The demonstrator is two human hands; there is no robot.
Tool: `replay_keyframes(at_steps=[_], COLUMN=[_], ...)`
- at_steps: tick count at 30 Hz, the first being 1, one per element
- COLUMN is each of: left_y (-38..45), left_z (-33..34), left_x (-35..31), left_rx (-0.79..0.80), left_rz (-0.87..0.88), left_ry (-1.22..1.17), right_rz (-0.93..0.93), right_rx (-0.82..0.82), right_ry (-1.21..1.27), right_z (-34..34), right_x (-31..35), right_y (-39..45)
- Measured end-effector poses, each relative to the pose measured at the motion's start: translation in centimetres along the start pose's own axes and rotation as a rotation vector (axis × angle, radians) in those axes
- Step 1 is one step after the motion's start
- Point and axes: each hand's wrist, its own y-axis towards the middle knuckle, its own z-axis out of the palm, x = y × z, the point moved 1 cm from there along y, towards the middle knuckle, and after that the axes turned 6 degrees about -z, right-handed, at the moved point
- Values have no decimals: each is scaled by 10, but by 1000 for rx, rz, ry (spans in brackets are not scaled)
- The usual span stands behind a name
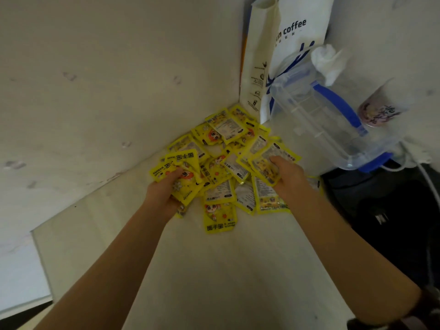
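A heap of several yellow hand-warmer packets (pixel 226 148) lies on a white surface (pixel 226 270), pushed into the corner where it meets the wall. My left hand (pixel 164 189) grips a bunch of these packets (pixel 183 170) at the heap's left side, fingers curled under them. At the right side, my right hand (pixel 289 175) holds other yellow packets (pixel 269 163), thumb on top. One packet (pixel 220 217) lies face up at the near edge of the heap.
A clear plastic box with blue clips (pixel 328 120) stands tilted at the right. Behind it stands a white paper coffee bag (pixel 285 44). A patterned cup (pixel 378 110) sits far right. A dark bag (pixel 385 210) and white cables lie below it.
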Motion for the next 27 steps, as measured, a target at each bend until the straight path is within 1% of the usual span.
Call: replay_keyframes(at_steps=[3, 9, 13, 18, 21, 27], left_y=[-25, -75, -99, -119, -130, -147], left_z=[-18, -45, -63, -82, -92, -127], left_x=[20, 63, 87, 111, 121, 143], left_rx=[28, 89, 117, 101, 127, 140], left_rz=[0, -9, -3, -38, -40, 34], left_ry=[15, 45, 94, 153, 209, 366], right_rz=[-35, -129, -177, -204, -226, -250], right_rx=[38, 108, 162, 158, 139, 41], right_ry=[-52, -269, -314, -363, -380, -388], right_z=[-18, -53, -75, -99, -110, -124], right_x=[-20, -58, -79, -103, -119, -167], right_y=[-25, -84, -117, -158, -185, -236])
